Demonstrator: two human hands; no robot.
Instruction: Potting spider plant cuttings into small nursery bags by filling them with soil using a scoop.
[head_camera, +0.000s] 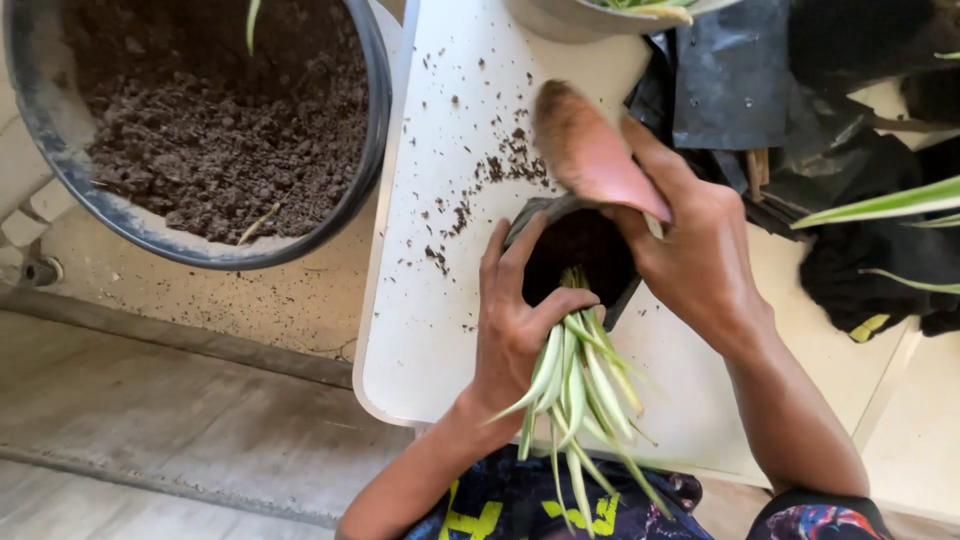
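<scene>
while a big dark tub of soil (215, 130) sits left of the white desk (420, 300), a small black grow bag (575, 250) rests on the desk, left hand (515, 320) curled around its striped seedling (580, 390), right hand (690, 250) gripping a pink scoop (590, 150) just above.

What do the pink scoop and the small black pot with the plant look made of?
Pink scoop: looks like matte moulded plastic, with an even colour and a smooth curve, dusted with soil. Small black pot: probably a thin plastic grow bag, since its rim buckles under the left hand.
</scene>
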